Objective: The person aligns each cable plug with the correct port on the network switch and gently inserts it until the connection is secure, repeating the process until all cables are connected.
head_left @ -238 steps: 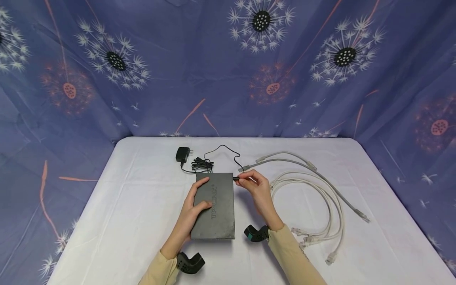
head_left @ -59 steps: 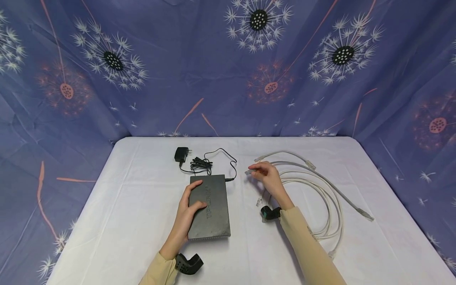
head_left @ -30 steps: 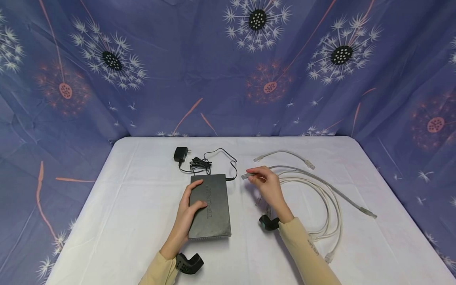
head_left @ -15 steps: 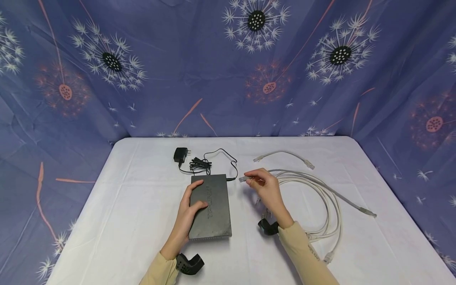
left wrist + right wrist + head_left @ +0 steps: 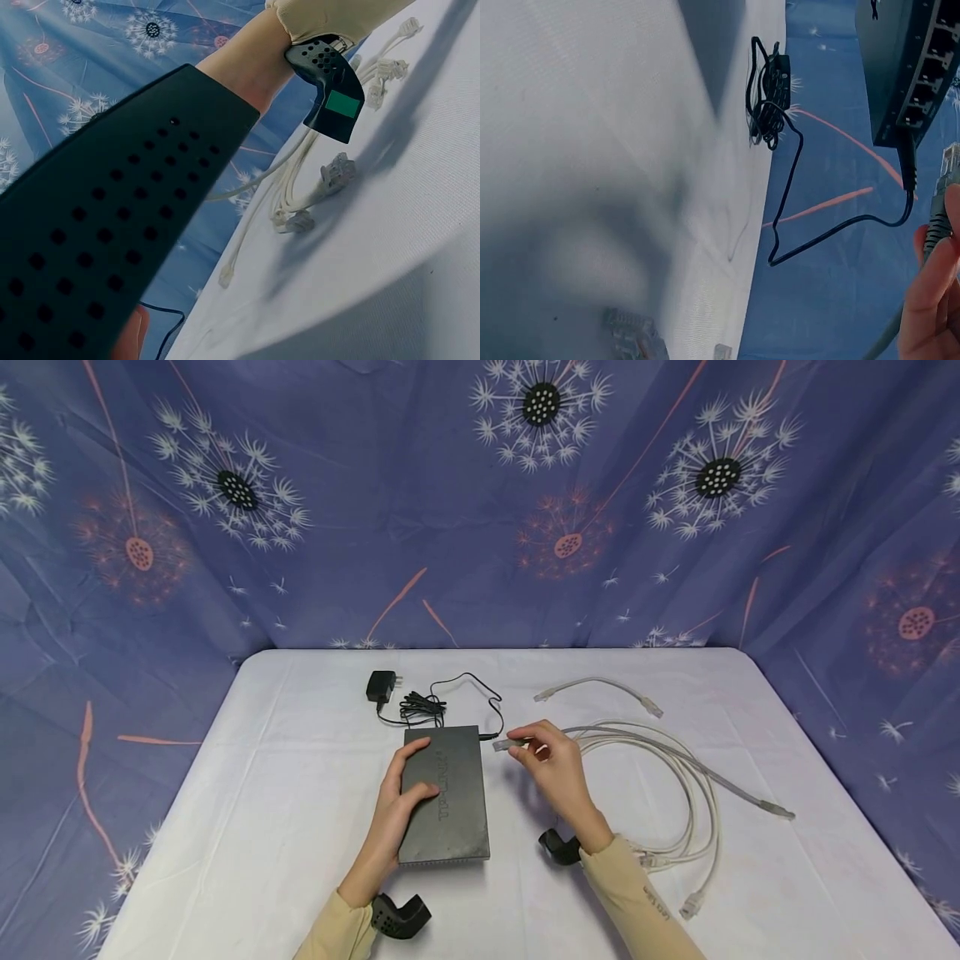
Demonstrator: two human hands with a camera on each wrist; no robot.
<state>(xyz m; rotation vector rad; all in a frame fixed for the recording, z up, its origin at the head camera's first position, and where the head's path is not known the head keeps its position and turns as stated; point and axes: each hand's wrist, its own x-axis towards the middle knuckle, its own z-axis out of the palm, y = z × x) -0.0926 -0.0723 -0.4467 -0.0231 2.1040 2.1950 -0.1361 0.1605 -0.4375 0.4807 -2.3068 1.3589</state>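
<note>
Adapter point(image 5: 381, 686): beyond the left hand point(image 5: 390, 800), which grips the box point(image 5: 456, 793) by its left side. Grey plug point(image 5: 501, 745): pinched in the right hand point(image 5: 558, 768), just right of the box, apart. White cables point(image 5: 692, 803): looped, right of the pinch.

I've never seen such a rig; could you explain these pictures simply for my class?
No robot: a person works bare-handed. The wide picture comes from a camera worn on the head; the other two come from one on each wrist. The left hand grips a black box, whose row of ports shows in the right wrist view. The right hand pinches a grey cable near its plug, apart from the box. On the white table lie a black power adapter, its cord plugged into the box, a shorter cable and looped white cables.
</note>
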